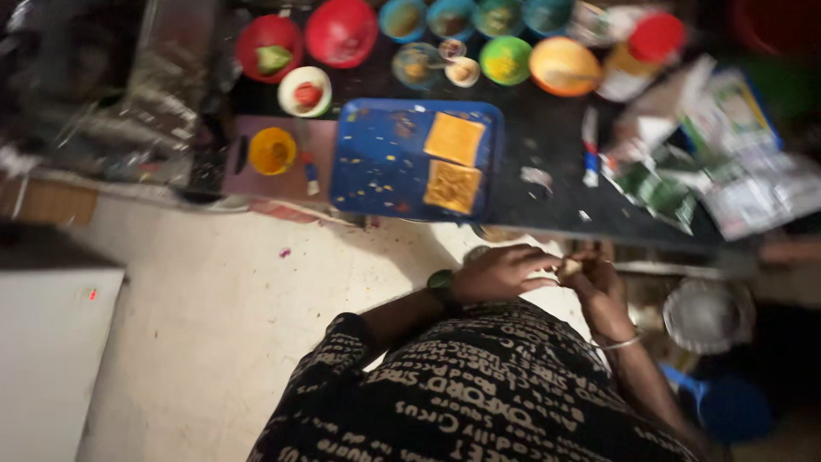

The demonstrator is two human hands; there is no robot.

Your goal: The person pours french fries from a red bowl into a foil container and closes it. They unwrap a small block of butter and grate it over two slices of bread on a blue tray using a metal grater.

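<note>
My left hand [500,272] and my right hand [599,287] meet in front of my body, below the edge of a dark counter [547,145]. Their fingers close together around a small pale thing [568,267] that is too blurred to name. A green watch [442,284] sits on my left wrist and a thin bangle [620,343] on my right. On the counter above them lies a blue tray [380,162] holding two toasted bread slices [454,139], side by side at its right end.
Several small coloured bowls [505,60] with fillings line the back of the counter, beside a red-lidded jar [641,53]. A yellow cup [273,151] stands on a pink board. Plastic packets [727,171] crowd the right. A metal plate [707,315] and blue bucket [731,406] sit low right.
</note>
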